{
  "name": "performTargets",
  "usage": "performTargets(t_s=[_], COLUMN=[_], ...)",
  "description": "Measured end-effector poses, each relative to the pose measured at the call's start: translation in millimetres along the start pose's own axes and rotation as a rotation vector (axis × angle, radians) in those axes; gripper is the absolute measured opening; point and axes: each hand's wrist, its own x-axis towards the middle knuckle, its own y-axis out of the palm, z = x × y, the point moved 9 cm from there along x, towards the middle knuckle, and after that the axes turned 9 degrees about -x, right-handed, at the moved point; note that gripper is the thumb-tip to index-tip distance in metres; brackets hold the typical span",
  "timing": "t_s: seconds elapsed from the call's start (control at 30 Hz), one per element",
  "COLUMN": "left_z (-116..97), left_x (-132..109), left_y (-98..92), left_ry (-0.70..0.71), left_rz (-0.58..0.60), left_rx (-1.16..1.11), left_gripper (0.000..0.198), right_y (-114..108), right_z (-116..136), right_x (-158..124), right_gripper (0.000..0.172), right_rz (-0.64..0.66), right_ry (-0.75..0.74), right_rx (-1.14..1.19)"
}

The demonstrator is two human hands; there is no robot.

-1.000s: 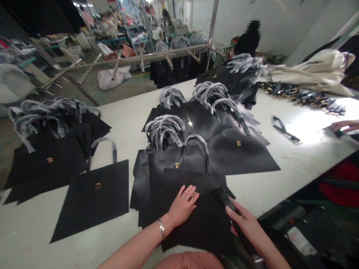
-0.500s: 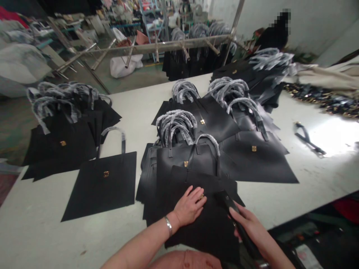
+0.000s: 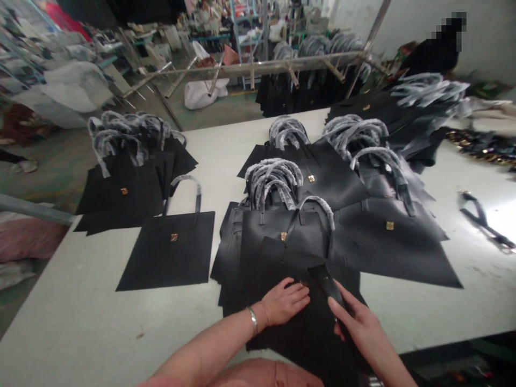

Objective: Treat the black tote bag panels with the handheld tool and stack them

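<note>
My left hand [image 3: 285, 302], a silver bracelet at its wrist, lies flat on the topmost black bag panel [image 3: 278, 336]. Its fingertips are beside a small gold clasp that they partly cover. In my right hand [image 3: 355, 317] is a black strap [image 3: 321, 275], gripped between thumb and fingers. The strap's broad flat end points away from me over the panel, and metal shows at its lower end. Just beyond my hands, black handbags [image 3: 258, 228] are stacked, with plastic-wrapped handles [image 3: 274, 177] and a gold clasp [image 3: 284, 236].
On the left of the white table [image 3: 97, 301] lie a single bag [image 3: 177, 263] and a bag pile [image 3: 121, 188]. More bags [image 3: 403, 242] overlap at right, near a loose buckled strap [image 3: 486, 220]. A metal rack [image 3: 242, 70] stands behind the table. A person's dark figure shows far right.
The view has turned left, so the table and bags appear farther right. My left hand stays on the panel, its fingers closer to the strap's end. My right hand still grips the strap.
</note>
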Motion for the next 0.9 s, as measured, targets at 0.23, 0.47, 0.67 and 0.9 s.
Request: performTargets(t_s=[0.23, 0.47, 0.67, 0.9], left_z=[1, 10, 10, 11], left_x=[-3, -5, -1, -2], left_y=[7.1, 21.8, 25.2, 12.1], left_ry=[0.019, -0.043, -0.021, -0.058], left_rz=[0.012, 0.044, 0.076, 0.020], left_rx=[-0.038, -0.099, -0.048, -0.177], left_gripper=[0.016, 0.012, 0.012, 0.018], right_y=[51, 56, 66, 52], right_z=[38, 72, 66, 97], right_x=[21, 30, 27, 32], right_gripper=[0.071, 0.067, 0.067, 0.070], right_rz=[0.126, 0.121, 0.174, 0.013], right_ry=[-0.095, -0.215, -0.160, -0.284], right_rx=[-0.210, -0.303, -0.406, -0.261])
